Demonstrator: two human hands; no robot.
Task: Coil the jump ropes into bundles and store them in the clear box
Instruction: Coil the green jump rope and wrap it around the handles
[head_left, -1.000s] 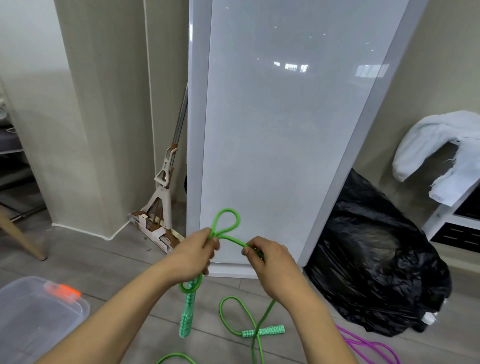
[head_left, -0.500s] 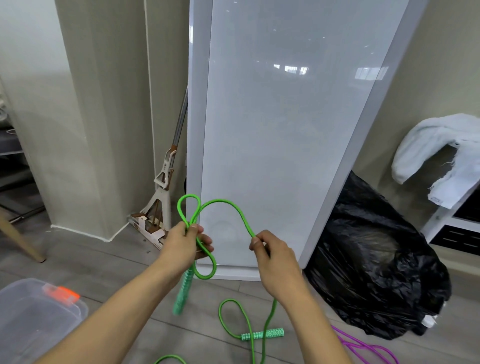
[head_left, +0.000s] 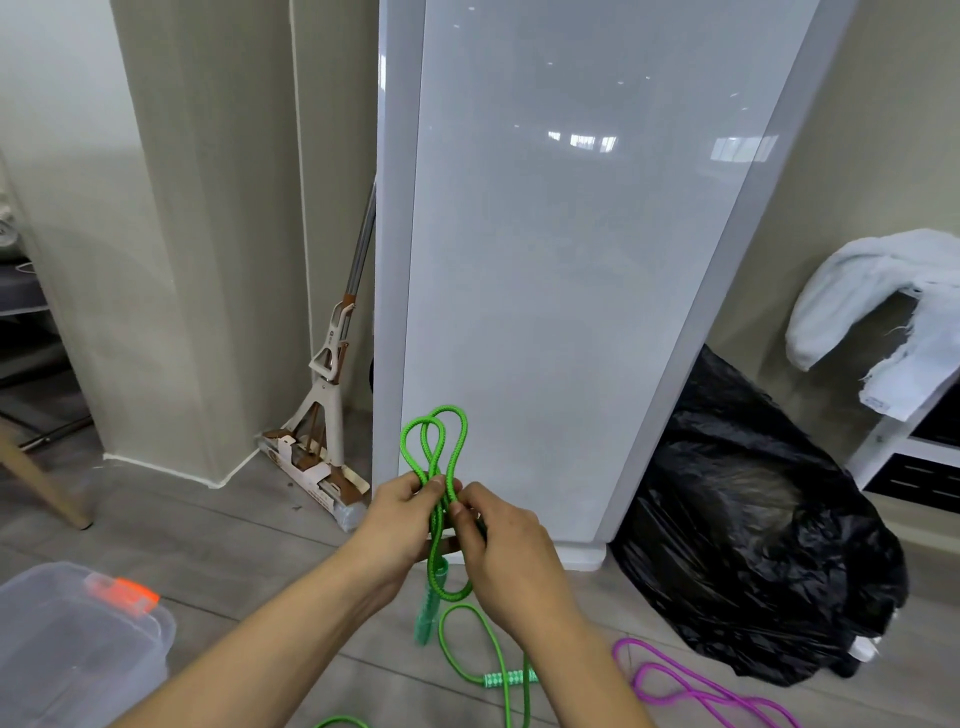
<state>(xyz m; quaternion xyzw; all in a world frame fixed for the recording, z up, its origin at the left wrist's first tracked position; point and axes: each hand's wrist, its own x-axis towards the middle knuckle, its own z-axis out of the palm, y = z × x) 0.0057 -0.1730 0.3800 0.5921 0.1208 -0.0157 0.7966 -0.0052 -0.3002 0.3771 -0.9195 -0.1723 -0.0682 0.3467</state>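
So half a second back the right hand (head_left: 504, 551) was out at 3 o'clock of the left hand (head_left: 400, 512) with a wide arc of green jump rope (head_left: 434, 441) strung between them. Now it's swung in and the two hands are touching, so that arc has folded into another loop poking up at 12 o'clock. Both sets of fingers (head_left: 413, 488) are pinched on the rope where the loops cross. One handle (head_left: 427, 613) dangles just below the hands. The other handle (head_left: 506, 678) is down on the floor (head_left: 208, 545) at 6 o'clock with plenty of slack, so I'd say the bundle's barely started. The purple rope (head_left: 675, 680) lies untouched at 5 o'clock, and the clear box (head_left: 78, 639) waits at 8 o'clock with no rope in it that I can see.
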